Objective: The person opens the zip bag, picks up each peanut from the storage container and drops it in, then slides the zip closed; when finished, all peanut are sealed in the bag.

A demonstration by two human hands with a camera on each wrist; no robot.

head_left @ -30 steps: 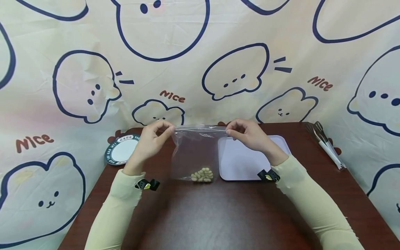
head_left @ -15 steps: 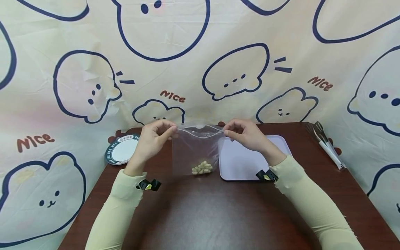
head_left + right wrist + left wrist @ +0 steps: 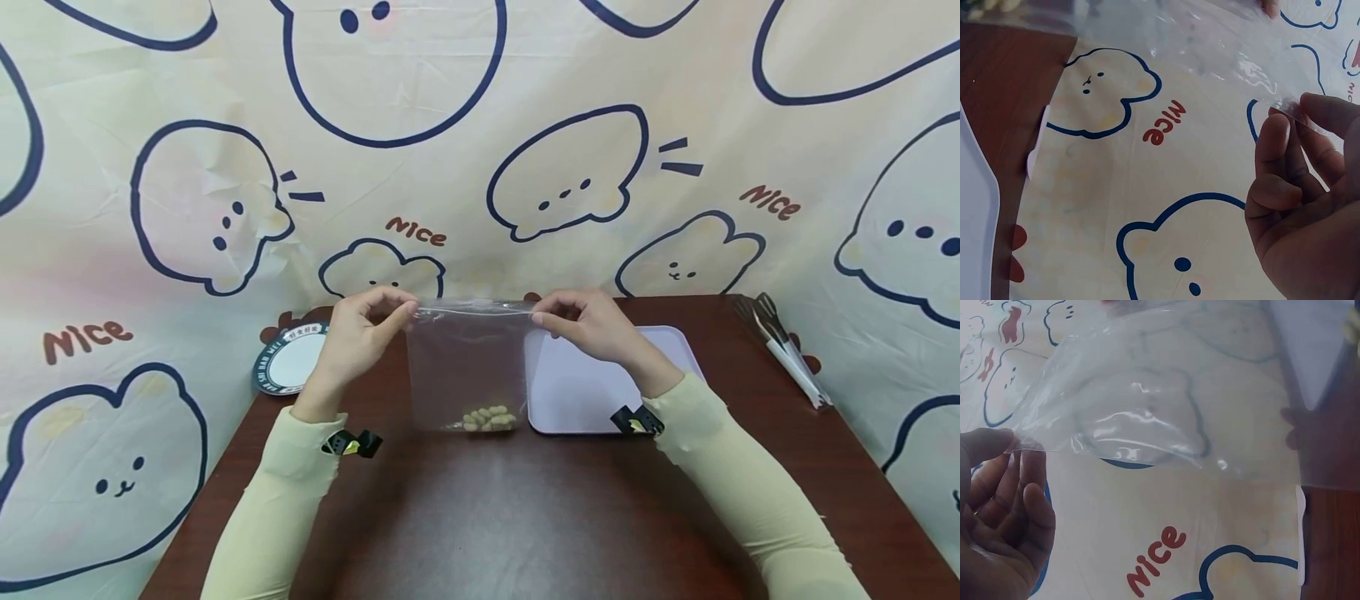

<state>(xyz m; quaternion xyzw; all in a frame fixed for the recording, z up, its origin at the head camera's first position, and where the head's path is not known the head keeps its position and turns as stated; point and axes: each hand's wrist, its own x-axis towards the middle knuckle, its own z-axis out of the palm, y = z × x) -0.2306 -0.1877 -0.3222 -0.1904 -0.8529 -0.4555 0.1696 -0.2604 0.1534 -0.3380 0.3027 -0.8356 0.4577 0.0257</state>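
A clear zip bag [image 3: 467,362] hangs upright between both hands over the dark table, its zip edge on top and drawn nearly straight. Several pale, shelled-nut-like pieces [image 3: 489,418], perhaps peanuts, lie gathered in its bottom right corner. My left hand [image 3: 363,333] pinches the top left corner between thumb and finger; the left wrist view shows the film [image 3: 1141,406] stretching away from that thumb. At the opposite top corner, my right hand [image 3: 592,329] pinches the plastic the same way, as the right wrist view shows beside the bag's film [image 3: 1210,56].
Behind the right forearm lies a white tray [image 3: 577,392]. A round plate with a dark green lettered rim [image 3: 268,367] sits at the back left, partly behind the left hand. A whisk and other utensils [image 3: 787,358] lie at the table's right edge. A patterned cloth stands behind.
Half a second ago the bag's mouth gaped; now its edges lie together and the bag is flat again. Its bottom and the pale pieces have dropped slightly. Both hands kept their pinch.
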